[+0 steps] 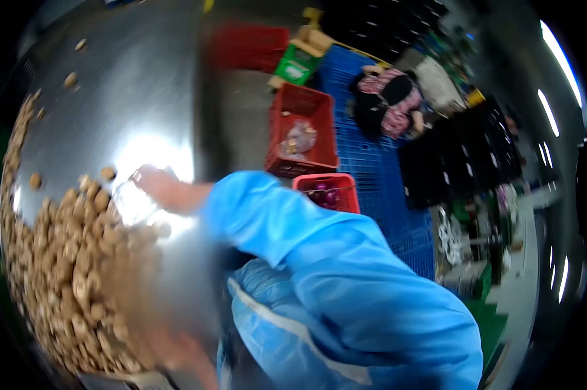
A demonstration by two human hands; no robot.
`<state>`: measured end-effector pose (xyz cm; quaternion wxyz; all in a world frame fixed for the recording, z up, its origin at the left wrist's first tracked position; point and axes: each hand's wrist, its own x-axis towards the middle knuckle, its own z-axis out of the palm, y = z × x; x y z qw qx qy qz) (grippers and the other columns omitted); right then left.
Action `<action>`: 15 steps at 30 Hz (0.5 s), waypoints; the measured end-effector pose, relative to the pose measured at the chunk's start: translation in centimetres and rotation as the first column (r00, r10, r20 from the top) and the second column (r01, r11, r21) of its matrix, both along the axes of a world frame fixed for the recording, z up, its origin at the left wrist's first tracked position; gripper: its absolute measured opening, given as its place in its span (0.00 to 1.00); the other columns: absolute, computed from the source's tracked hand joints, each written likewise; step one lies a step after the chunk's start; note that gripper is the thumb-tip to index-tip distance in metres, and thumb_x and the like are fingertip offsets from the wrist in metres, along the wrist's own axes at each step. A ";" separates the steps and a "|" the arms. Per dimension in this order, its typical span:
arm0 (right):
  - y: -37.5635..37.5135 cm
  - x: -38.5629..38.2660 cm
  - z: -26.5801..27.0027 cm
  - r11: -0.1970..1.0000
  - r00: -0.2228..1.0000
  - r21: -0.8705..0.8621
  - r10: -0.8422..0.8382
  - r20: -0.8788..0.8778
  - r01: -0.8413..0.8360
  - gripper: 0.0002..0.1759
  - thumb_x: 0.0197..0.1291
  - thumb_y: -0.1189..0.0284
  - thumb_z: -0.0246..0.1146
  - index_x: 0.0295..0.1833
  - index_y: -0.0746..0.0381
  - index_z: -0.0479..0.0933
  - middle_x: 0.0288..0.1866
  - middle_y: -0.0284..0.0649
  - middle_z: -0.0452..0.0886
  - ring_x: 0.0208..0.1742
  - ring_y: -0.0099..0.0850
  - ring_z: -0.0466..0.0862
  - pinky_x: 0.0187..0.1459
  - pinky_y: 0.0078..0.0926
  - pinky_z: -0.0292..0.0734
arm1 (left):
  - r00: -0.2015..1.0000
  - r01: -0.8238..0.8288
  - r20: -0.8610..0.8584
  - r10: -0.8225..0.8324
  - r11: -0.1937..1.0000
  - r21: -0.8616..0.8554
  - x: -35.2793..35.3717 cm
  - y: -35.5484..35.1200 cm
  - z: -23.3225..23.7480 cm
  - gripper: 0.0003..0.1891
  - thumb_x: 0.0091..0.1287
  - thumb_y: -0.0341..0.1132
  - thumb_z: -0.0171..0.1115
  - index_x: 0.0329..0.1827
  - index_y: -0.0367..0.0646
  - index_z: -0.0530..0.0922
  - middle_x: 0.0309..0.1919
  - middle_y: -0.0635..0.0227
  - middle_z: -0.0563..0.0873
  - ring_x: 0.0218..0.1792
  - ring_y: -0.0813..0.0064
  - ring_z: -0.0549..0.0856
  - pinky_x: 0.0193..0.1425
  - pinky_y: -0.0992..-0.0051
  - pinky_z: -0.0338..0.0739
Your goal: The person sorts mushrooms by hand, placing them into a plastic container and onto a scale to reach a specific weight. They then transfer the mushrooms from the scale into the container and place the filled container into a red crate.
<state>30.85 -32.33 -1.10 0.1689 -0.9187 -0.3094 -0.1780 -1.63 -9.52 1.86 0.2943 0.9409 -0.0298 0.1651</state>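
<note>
Head view: L hand (165, 189) on steel tabletop (131, 84) at edge of brown-chunk pile (72, 260), grip unclear (blur); R hand (179, 354) smeared, grip unreadable. 2 red crates (301, 130) on floor beyond.

Table (131, 84) upper half bare, free pass w/ only a few strays (70, 79). Heap (66, 260) blocks lower left. Sleeve (254, 214) lies across table edge. Crates (306, 97) on floor nr table.

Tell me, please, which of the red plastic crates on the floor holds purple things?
The small red crate beside the blue sleeve; the larger red crate beyond it holds a pale bag.
</note>
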 end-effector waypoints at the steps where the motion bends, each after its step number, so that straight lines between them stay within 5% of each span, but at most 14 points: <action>1: -1.1 -1.9 4.6 0.999 0.962 0.038 0.037 -0.272 -0.028 0.28 0.60 0.69 0.65 0.66 0.64 0.73 0.57 0.55 0.77 0.61 0.49 0.76 0.63 0.45 0.73 | 1.000 -0.016 -0.007 0.015 0.997 -0.069 -0.3 -0.4 1.5 0.17 0.73 0.28 0.56 0.63 0.34 0.73 0.70 0.51 0.72 0.76 0.46 0.64 0.77 0.51 0.58; 2: -1.2 -0.7 6.1 0.992 0.870 -0.065 0.061 -0.489 -0.106 0.33 0.57 0.63 0.68 0.68 0.62 0.73 0.57 0.57 0.79 0.60 0.50 0.78 0.63 0.47 0.73 | 0.999 -0.036 0.003 0.036 0.996 -0.079 -0.7 -0.4 2.5 0.18 0.72 0.27 0.57 0.64 0.34 0.73 0.69 0.50 0.73 0.74 0.46 0.66 0.76 0.51 0.58; 3: -1.2 -0.1 4.1 0.997 0.886 0.082 0.035 -0.463 0.004 0.35 0.54 0.56 0.70 0.67 0.60 0.76 0.53 0.56 0.82 0.56 0.50 0.81 0.61 0.48 0.74 | 0.997 -0.070 0.011 0.071 0.994 -0.083 -1.1 -0.1 2.9 0.20 0.71 0.26 0.58 0.65 0.34 0.72 0.69 0.50 0.74 0.73 0.46 0.68 0.76 0.52 0.59; 5: -3.3 -0.5 7.1 0.999 0.919 0.037 0.004 -0.394 0.011 0.20 0.64 0.68 0.65 0.62 0.57 0.80 0.41 0.45 0.88 0.39 0.41 0.87 0.45 0.37 0.83 | 0.991 -0.130 -0.001 0.132 0.979 -0.157 -2.4 1.0 2.1 0.23 0.70 0.26 0.60 0.68 0.34 0.70 0.67 0.52 0.76 0.66 0.49 0.76 0.73 0.57 0.66; 6: -2.6 -3.3 10.7 0.992 0.945 0.103 -0.038 -0.324 0.076 0.17 0.69 0.73 0.60 0.61 0.58 0.80 0.38 0.42 0.87 0.33 0.31 0.86 0.37 0.27 0.82 | 0.971 -0.238 -0.144 0.192 0.850 -0.470 -3.0 0.9 2.5 0.24 0.71 0.28 0.59 0.69 0.34 0.69 0.66 0.53 0.77 0.62 0.53 0.79 0.68 0.60 0.71; 7: -2.1 -4.9 11.3 0.936 0.953 0.346 0.048 -0.298 0.061 0.16 0.66 0.71 0.61 0.57 0.61 0.82 0.31 0.45 0.86 0.31 0.35 0.87 0.36 0.31 0.82 | 0.952 -0.304 -0.241 0.191 0.704 -0.642 -3.4 1.2 2.6 0.24 0.72 0.30 0.59 0.69 0.34 0.69 0.65 0.53 0.77 0.57 0.57 0.82 0.63 0.63 0.74; 8: -1.2 -6.6 11.8 0.922 0.893 0.388 0.180 -0.413 -0.006 0.16 0.66 0.71 0.62 0.57 0.61 0.82 0.31 0.44 0.86 0.30 0.32 0.87 0.35 0.29 0.82 | 0.925 -0.379 -0.325 0.194 0.511 -0.772 -3.7 1.4 2.6 0.24 0.73 0.32 0.58 0.70 0.34 0.68 0.64 0.53 0.78 0.52 0.61 0.84 0.57 0.66 0.78; 9: -0.2 -8.7 12.5 0.904 0.806 0.425 0.293 -0.514 -0.057 0.16 0.67 0.70 0.62 0.58 0.62 0.81 0.31 0.43 0.87 0.29 0.28 0.87 0.35 0.27 0.81 | 0.907 -0.420 -0.386 0.167 0.410 -0.810 -4.0 2.0 2.6 0.24 0.74 0.34 0.57 0.71 0.35 0.68 0.63 0.53 0.78 0.48 0.64 0.86 0.50 0.69 0.82; 11: 3.1 -13.9 13.9 0.914 0.269 0.404 0.400 -0.876 -0.045 0.16 0.67 0.72 0.62 0.58 0.65 0.80 0.31 0.40 0.88 0.28 0.24 0.86 0.34 0.25 0.81 | 0.896 -0.444 -0.439 0.069 0.101 -0.890 -4.1 2.6 3.9 0.22 0.76 0.35 0.56 0.68 0.34 0.69 0.58 0.51 0.81 0.37 0.66 0.88 0.36 0.71 0.82; 12: 3.7 -16.2 13.2 0.874 0.107 0.452 0.473 -0.874 -0.178 0.16 0.67 0.72 0.62 0.58 0.66 0.80 0.31 0.39 0.88 0.27 0.23 0.86 0.34 0.25 0.81 | 0.900 -0.435 -0.437 0.012 -0.056 -0.898 -5.1 2.2 4.9 0.21 0.76 0.36 0.55 0.67 0.34 0.70 0.56 0.49 0.82 0.31 0.66 0.88 0.29 0.73 0.82; 13: 4.8 -18.0 11.8 0.813 -0.062 0.503 0.509 -0.859 -0.292 0.16 0.67 0.72 0.62 0.58 0.67 0.80 0.32 0.38 0.88 0.27 0.23 0.85 0.33 0.24 0.81 | 0.869 -0.486 -0.485 -0.101 0.016 -0.874 -6.2 2.9 5.0 0.19 0.76 0.35 0.55 0.65 0.34 0.71 0.52 0.49 0.84 0.27 0.67 0.87 0.24 0.75 0.79; 15: 7.6 -21.3 10.2 0.837 -0.240 0.480 0.425 -0.873 -0.262 0.19 0.67 0.71 0.62 0.60 0.68 0.78 0.32 0.40 0.88 0.26 0.23 0.86 0.33 0.23 0.81 | 0.752 -0.554 -0.578 -0.317 0.171 -0.815 -8.3 4.8 5.1 0.16 0.76 0.34 0.55 0.61 0.34 0.73 0.44 0.49 0.87 0.17 0.70 0.84 0.14 0.78 0.74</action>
